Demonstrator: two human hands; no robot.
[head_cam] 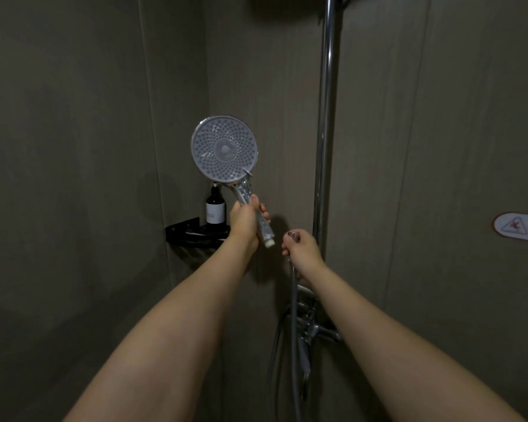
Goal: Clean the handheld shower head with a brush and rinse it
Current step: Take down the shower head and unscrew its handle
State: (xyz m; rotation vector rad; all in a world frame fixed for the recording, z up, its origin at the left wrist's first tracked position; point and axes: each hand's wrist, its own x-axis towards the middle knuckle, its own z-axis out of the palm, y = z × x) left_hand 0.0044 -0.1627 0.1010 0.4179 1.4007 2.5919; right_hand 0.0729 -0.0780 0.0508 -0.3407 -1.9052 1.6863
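Note:
The handheld shower head (224, 148) is round and grey, with its nozzle face turned toward me and its clear handle pointing down to the right. My left hand (245, 221) grips the handle and holds the head upright in front of the wall corner. The handle's white threaded end (269, 242) is bare, apart from the hose. My right hand (302, 246) is closed around the metal end fitting of the grey hose (293, 315), a little to the right of the handle's end. No brush is in view.
A chrome riser pipe (326, 117) runs up the wall at the right, with the mixer valve (310, 327) below my right hand. A black corner shelf (192, 231) carries a dark pump bottle (216, 207). A slip-warning sign (520, 228) is on the right wall.

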